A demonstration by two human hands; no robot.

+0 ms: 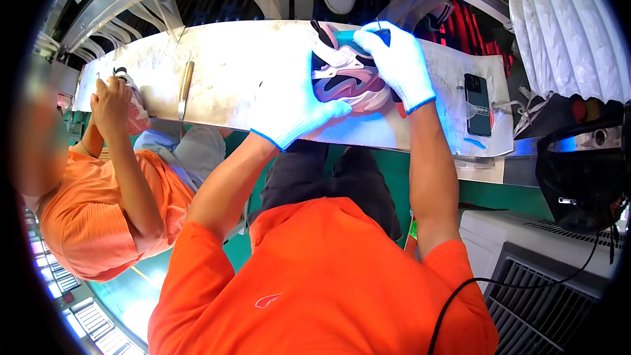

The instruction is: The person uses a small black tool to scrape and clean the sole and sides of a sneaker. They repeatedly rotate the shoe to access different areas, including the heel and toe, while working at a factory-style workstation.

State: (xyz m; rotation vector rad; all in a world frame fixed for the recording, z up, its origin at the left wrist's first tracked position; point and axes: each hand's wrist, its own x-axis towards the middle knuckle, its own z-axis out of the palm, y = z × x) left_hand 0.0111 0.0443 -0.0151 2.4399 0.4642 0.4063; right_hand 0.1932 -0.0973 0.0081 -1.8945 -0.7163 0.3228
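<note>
A sneaker [347,82] in pink, white and black lies on its side on the workbench in front of me. My left hand [294,95], in a white glove with a blue cuff, clasps it from the left, the thumb along the sole edge. A teal shoe last [345,38] shows at the sneaker's opening. My right hand [402,62], gloved the same way, is closed over the last's end and the sneaker's far right side. Its fingers partly hide the last, and glare washes out detail on both gloves.
A wooden-handled knife [186,89] rests on the workbench [223,66] to the left. A phone [478,104] and a blue scrap [474,142] lie at the right. At the left a co-worker [118,204] handles another shoe [135,105]. A white ribbed duct [565,33] hangs at the far right.
</note>
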